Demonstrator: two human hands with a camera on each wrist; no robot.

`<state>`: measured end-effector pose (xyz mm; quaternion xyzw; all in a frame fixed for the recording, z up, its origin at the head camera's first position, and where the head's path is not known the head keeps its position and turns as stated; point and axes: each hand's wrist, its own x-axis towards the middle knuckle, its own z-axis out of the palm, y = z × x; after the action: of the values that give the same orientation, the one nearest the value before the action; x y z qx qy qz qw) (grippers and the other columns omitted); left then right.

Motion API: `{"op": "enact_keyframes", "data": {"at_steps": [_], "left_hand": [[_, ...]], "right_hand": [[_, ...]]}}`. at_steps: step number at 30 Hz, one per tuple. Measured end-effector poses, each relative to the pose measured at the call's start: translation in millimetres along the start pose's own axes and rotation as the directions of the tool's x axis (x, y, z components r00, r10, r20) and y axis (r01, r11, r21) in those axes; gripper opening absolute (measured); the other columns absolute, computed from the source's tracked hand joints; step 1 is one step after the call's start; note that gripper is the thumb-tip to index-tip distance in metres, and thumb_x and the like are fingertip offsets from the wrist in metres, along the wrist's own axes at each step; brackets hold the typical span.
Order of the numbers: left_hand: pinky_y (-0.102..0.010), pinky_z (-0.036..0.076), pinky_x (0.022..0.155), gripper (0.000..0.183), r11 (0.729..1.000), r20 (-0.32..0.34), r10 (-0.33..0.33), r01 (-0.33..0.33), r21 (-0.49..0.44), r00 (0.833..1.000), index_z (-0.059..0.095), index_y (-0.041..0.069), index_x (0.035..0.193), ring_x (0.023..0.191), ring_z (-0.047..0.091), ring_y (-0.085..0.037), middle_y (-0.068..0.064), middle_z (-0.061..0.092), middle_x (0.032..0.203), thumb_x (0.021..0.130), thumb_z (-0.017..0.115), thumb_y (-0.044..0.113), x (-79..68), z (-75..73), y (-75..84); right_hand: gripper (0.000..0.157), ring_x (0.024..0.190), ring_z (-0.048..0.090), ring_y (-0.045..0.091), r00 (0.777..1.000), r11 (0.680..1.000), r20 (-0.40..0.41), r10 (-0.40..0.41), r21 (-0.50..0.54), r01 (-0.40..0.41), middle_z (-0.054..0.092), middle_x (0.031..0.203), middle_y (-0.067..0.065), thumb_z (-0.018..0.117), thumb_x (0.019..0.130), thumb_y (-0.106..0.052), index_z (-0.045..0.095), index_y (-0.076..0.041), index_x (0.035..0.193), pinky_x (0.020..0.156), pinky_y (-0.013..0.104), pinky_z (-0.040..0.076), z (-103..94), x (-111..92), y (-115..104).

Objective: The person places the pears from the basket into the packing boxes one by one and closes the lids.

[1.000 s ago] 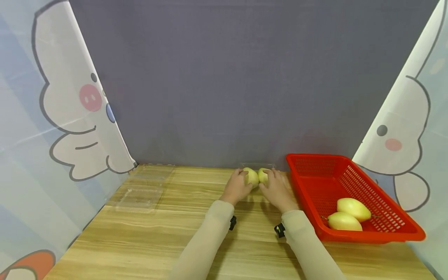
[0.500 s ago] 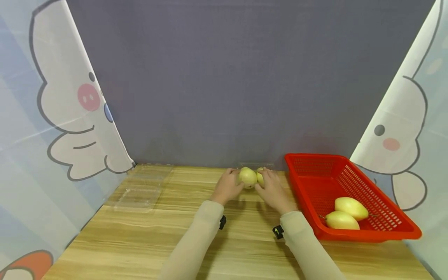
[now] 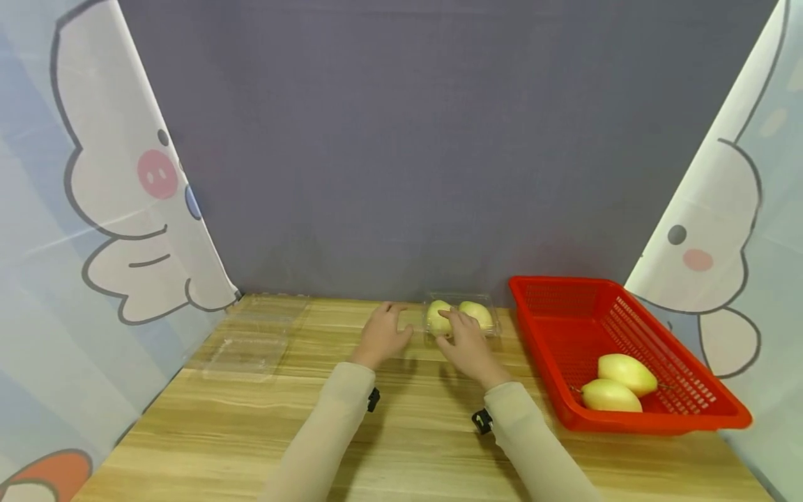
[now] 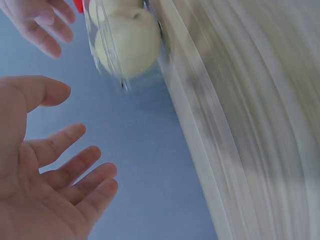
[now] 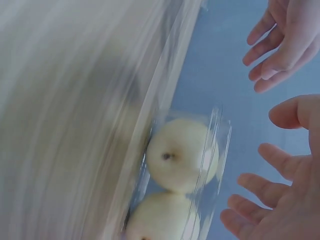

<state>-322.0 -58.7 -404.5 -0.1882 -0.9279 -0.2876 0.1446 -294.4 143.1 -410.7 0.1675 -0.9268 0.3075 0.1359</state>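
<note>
1. While both hands hung in the air holding nothing, a clear plastic box (image 5: pixel 223 150) sat on the wood-grain table (image 3: pixel 219 432), near the grey backdrop (image 3: pixel 401 139), with two fruits inside.
2. The left fruit (image 3: pixel 436 314) was smooth, rounded and pale yellow-green, with a small dark hollow in the end facing the right wrist camera; shiny streaks from the box wall crossed it.
3. The right fruit (image 3: pixel 478 314) lay just beside it, equally pale and plump.
4. The left hand (image 3: pixel 380 336) stood apart from the box, its fingers spread and slightly bent.
5. The right hand (image 3: pixel 470 350) was nearer, fingers likewise apart; the wrist views showed a gap between it and the box.
6. To the right, a red basket (image 3: pixel 659 422) held two yellower, longer fruits (image 3: pixel 627 374) with thin stems.
</note>
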Motion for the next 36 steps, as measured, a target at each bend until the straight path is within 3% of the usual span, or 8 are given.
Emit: {"op": "enact_keyframes", "data": {"at_steps": [9, 16, 26, 36], "left_hand": [[-0.052, 0.044, 0.106, 0.048, 0.999, -0.002, -0.047, 0.047, 0.014, 0.999, 0.056, -0.001, 0.139, 0.129, 0.049, -0.04, -0.022, 0.052, 0.139, 0.096, 0.065, 0.02, -8.2, -22.6, -31.9], [-0.056, 0.045, 0.103, 0.049, 0.996, -0.002, -0.086, 0.086, 0.035, 0.996, 0.055, -0.005, 0.138, 0.126, 0.05, -0.044, -0.028, 0.051, 0.137, 0.096, 0.064, 0.018, -20.9, -47.1, -53.2], [-0.06, 0.045, 0.1, 0.05, 0.986, 0.032, -0.164, 0.163, 0.024, 0.986, 0.049, -0.006, 0.142, 0.126, 0.047, -0.049, -0.033, 0.043, 0.142, 0.098, 0.061, 0.014, -36.9, -73.0, -74.5], [-0.065, 0.04, 0.103, 0.049, 0.984, -0.003, -0.164, 0.163, 0.07, 0.987, 0.049, -0.008, 0.141, 0.13, 0.041, -0.054, -0.038, 0.041, 0.142, 0.098, 0.057, 0.015, -47.7, -96.6, -91.3]], "right_hand": [[0.05, 0.138, 0.036, 0.04, 0.998, 0.987, 0.057, -0.001, 0.159, -0.008, 0.046, 0.149, 0.014, 0.059, 0.098, -0.019, 0.05, -0.006, 0.146, 0.11, 0.06, 0.034, 14.5, 4, -16], [0.049, 0.136, 0.04, 0.036, 0.994, 0.971, 0.106, -0.031, 0.238, 0.005, 0.047, 0.149, 0.014, 0.056, 0.098, -0.016, 0.049, -0.01, 0.147, 0.109, 0.057, 0.036, 22.3, 6, -32], [0.048, 0.137, 0.042, 0.033, 0.986, 0.961, 0.129, -0.105, 0.268, 0.068, 0.05, 0.146, 0.012, 0.055, 0.098, -0.013, 0.05, -0.005, 0.145, 0.112, 0.052, 0.036, 36.6, 8, -47], [0.048, 0.138, 0.042, 0.029, 0.984, 0.951, 0.149, -0.094, 0.305, 0.045, 0.051, 0.146, 0.009, 0.054, 0.098, -0.017, 0.051, -0.008, 0.145, 0.112, 0.05, 0.036, 48.6, 8, -63]]}}
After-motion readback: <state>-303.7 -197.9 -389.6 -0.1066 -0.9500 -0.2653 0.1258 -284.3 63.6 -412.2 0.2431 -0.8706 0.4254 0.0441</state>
